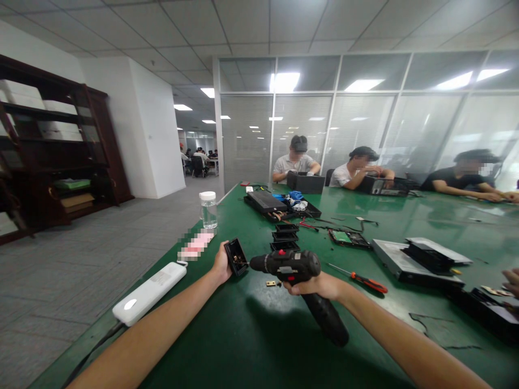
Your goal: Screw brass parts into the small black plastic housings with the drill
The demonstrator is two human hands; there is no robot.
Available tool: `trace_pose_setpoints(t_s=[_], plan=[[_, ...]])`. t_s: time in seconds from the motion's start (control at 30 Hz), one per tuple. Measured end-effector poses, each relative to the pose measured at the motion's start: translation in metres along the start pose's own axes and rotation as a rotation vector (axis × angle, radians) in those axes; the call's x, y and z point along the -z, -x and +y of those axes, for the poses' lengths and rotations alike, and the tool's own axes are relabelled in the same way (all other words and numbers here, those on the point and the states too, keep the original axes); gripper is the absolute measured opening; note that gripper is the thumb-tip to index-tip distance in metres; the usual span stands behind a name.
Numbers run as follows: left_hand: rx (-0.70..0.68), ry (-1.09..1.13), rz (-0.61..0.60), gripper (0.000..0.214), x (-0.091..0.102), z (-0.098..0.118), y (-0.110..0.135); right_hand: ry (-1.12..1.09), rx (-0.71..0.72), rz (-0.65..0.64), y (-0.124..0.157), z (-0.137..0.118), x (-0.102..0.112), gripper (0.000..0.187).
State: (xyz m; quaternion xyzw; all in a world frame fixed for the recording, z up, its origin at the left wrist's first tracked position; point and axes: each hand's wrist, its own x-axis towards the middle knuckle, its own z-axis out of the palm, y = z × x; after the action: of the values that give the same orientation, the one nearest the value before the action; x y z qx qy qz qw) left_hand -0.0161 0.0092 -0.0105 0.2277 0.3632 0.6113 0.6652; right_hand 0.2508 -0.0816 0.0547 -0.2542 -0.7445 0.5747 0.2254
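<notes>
My left hand (221, 265) grips a small black box-like housing (237, 256) by its side, its open face tilted toward the drill. Some small brass-coloured parts show inside it. In my right hand (312, 286) is a black cordless drill (290, 265), held level and pointing left. Its bit reaches to the housing's opening; whether it touches a screw is too small to tell. Below the drill's chuck lies a small brass-coloured plate (271, 283) on the green table. Behind the drill stand several similar black housings (285, 236) in a row.
A white power strip (150, 292) and a clear bottle (208, 209) line the left table edge. An orange-black screwdriver (368, 282), an opened circuit-board device (349, 237) and a silver drive case (401, 265) lie right. A black tray (259, 205) stands behind. Co-workers sit across; another person's hand (511, 281) shows at right.
</notes>
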Motion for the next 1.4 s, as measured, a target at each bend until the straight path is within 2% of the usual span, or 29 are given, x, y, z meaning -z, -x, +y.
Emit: trace_pose_setpoints(t_s=[0.73,1.07,1.4], plan=[[0.009,0.003,-0.005,0.029,-0.0011,0.0015,0.0013,-0.003,0.045,-0.013,-0.0011,-0.0041,-0.0025,0.027],[0.007,-0.001,0.021,0.027,-0.0029,0.002,0.0037,0.014,-0.004,-0.006,-0.0006,0.0024,0.0008,0.025],[0.01,0.001,0.007,0.028,-0.0015,0.0019,0.0023,-0.017,0.027,-0.019,-0.0002,-0.0033,-0.0022,0.023]])
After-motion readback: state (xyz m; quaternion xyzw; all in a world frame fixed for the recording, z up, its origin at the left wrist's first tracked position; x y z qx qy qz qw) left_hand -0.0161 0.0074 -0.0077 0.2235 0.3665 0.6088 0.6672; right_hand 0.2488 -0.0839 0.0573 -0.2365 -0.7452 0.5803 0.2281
